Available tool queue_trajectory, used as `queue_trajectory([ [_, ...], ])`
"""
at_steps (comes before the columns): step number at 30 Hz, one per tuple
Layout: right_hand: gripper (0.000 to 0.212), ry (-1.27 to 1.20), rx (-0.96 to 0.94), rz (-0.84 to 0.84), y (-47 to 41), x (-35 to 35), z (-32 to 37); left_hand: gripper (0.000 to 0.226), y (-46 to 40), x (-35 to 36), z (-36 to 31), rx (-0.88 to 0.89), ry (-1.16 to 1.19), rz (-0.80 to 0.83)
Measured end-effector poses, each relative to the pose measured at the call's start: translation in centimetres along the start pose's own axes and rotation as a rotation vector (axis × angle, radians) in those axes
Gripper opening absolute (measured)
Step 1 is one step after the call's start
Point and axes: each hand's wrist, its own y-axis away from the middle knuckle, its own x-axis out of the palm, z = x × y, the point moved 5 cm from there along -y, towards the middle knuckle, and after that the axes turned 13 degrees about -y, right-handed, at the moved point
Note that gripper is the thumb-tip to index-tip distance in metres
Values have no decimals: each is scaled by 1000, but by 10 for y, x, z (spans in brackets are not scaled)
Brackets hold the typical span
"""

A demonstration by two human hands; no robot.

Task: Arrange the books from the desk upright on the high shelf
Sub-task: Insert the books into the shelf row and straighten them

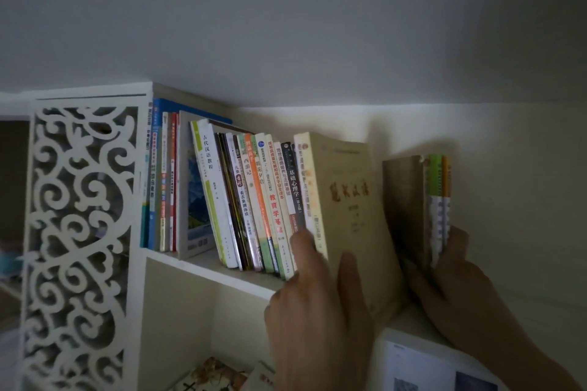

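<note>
Your left hand [313,305] is reaching up at 6 o'clock in the head view, fingers straight and slightly apart, thumb [303,246] pressing the spines and index lying flat against the cover of the tan book [352,216]. That tan book is standing at the right end of the row of books [254,200] on the high shelf [216,270], leaning left with the others. Your right hand [454,282] is coming in at 4 o'clock, fingers curled and clamping a small stack of books [419,203], green and orange spines facing right, held upright just right of the tan book with a gap between them. Whether the stack's bottom is touching the shelf, cannot tell, hand is covering it. A white carved side panel [79,232] is sitting at 9 o'clock. A white box [422,362] is showing at 5 o'clock under your right wrist. More books [219,374] are lying on the lower level at 6 o'clock.
</note>
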Motion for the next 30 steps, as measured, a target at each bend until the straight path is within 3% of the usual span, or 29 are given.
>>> queue_trajectory([
  [4,55,44,-11,61,-7,30,24,33,-1,-53,33,37,-46,-204],
  [7,89,284,0,61,-21,57,39,42,-10,-73,48,-5,-61,-216],
  [10,111,328,24,-5,-19,62,40,41,-18,-77,58,14,-69,-174],
  [15,107,241,-53,-115,-21,55,46,29,-21,-86,72,43,-60,-173],
  [18,100,236,-35,-94,-30,51,44,27,-21,-94,76,26,-33,-191],
  [26,123,245,-45,-102,-33,49,37,25,-26,-108,66,48,14,-234],
  [30,126,243,-136,-142,-33,51,48,26,-34,-102,60,71,37,-205],
])
